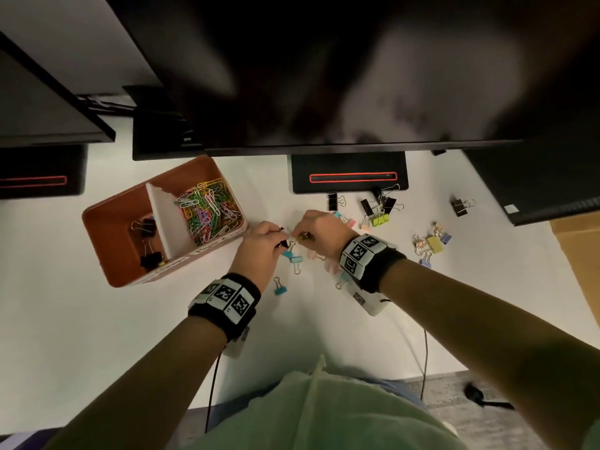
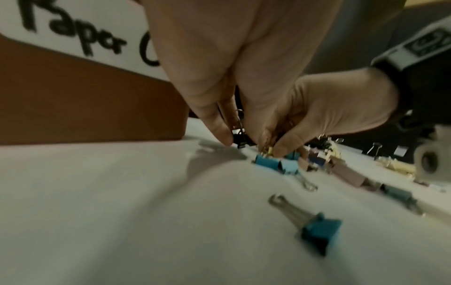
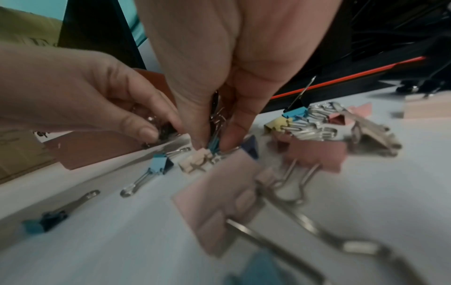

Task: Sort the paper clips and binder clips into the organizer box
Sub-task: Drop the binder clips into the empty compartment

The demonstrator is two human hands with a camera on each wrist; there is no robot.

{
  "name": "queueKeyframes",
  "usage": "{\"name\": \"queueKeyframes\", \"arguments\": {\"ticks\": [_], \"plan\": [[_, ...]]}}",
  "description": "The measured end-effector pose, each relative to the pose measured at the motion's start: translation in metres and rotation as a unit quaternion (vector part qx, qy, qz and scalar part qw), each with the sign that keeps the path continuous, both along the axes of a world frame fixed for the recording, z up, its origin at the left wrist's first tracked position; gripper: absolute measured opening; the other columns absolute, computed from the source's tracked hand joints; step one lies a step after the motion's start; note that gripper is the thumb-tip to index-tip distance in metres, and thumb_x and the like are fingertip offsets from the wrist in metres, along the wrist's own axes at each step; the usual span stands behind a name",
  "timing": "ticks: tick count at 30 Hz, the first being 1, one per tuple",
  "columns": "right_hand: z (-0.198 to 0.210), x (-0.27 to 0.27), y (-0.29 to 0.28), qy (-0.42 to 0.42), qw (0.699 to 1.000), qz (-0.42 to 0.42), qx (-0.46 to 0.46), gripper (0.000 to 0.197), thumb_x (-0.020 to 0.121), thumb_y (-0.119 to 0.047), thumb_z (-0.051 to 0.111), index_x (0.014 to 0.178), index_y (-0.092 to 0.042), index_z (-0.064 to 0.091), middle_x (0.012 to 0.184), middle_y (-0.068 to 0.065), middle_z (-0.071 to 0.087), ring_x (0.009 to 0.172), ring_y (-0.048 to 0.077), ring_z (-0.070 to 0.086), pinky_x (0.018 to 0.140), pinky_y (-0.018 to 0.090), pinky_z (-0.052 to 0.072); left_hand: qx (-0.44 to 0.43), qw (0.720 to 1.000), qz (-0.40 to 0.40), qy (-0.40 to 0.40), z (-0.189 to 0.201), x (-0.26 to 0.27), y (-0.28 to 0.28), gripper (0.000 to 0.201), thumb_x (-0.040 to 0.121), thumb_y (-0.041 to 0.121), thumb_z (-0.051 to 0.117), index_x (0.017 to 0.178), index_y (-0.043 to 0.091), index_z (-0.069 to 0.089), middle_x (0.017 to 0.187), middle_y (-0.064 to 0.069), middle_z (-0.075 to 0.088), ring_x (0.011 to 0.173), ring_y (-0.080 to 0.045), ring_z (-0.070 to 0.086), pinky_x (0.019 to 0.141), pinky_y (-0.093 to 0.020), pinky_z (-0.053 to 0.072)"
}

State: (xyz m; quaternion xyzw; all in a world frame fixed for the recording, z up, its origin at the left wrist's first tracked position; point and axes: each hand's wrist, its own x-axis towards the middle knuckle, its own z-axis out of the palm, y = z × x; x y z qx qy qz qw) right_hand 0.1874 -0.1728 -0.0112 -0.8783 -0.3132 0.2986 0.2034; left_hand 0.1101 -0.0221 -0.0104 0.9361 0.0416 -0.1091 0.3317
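Observation:
The orange organizer box stands left of centre. Its right half holds coloured paper clips and its left half holds black binder clips. Just right of the box, low over the white desk, my two hands meet. My left hand pinches a small black binder clip. My right hand pinches a bunch of small binder clips, a blue one among them. Loose blue binder clips lie right under the hands.
More binder clips lie in heaps to the right and further right, with a single black one beyond. A black monitor stand sits behind the hands under wide screens. A cardboard box is at the far right.

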Motion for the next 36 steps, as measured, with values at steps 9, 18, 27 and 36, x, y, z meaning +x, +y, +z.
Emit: {"name": "queueKeyframes", "arguments": {"ticks": [9, 18, 27, 36], "plan": [[0.032, -0.013, 0.008, -0.022, 0.991, -0.047, 0.123, 0.017, 0.084, -0.011, 0.065, 0.099, -0.012, 0.071, 0.097, 0.006, 0.064, 0.079, 0.01, 0.054, 0.083, 0.026, 0.051, -0.049, 0.99, 0.023, -0.131, 0.086, -0.041, 0.038, 0.027, 0.083, 0.011, 0.065, 0.11, 0.014, 0.066, 0.111, -0.003, 0.061, 0.102, -0.017, 0.057, 0.091, -0.03, 0.049], [0.092, -0.038, 0.137, -0.048, 0.966, 0.042, 0.251, 0.014, 0.079, -0.009, 0.069, 0.093, -0.012, 0.072, 0.096, 0.006, 0.064, 0.089, 0.018, 0.06, 0.089, 0.027, 0.047, 0.038, 0.976, 0.201, -0.074, 0.108, -0.057, 0.156, 0.025, 0.08, 0.011, 0.068, 0.105, 0.016, 0.067, 0.11, -0.006, 0.063, 0.089, -0.015, 0.058, 0.09, -0.028, 0.046], [0.092, -0.047, 0.185, 0.037, 0.979, 0.059, 0.194, 0.051, 0.08, -0.019, 0.07, 0.127, -0.017, 0.052, 0.124, 0.005, 0.053, 0.111, 0.017, 0.056, 0.097, 0.032, 0.049, 0.024, 0.982, 0.186, -0.037, 0.111, -0.058, 0.188, 0.046, 0.084, -0.006, 0.048, 0.123, 0.018, 0.055, 0.128, -0.008, 0.054, 0.117, -0.023, 0.052, 0.105, -0.037, 0.04], [0.058, -0.019, 0.027, -0.105, 0.984, -0.123, 0.077, 0.033, 0.084, -0.027, 0.065, 0.116, -0.023, 0.059, 0.116, 0.001, 0.055, 0.108, 0.017, 0.048, 0.099, 0.037, 0.041, -0.115, 0.992, 0.006, -0.054, 0.099, -0.061, 0.088, 0.033, 0.085, 0.017, 0.063, 0.116, 0.027, 0.057, 0.106, 0.012, 0.051, 0.089, 0.0, 0.055, 0.074, -0.01, 0.047]]}}
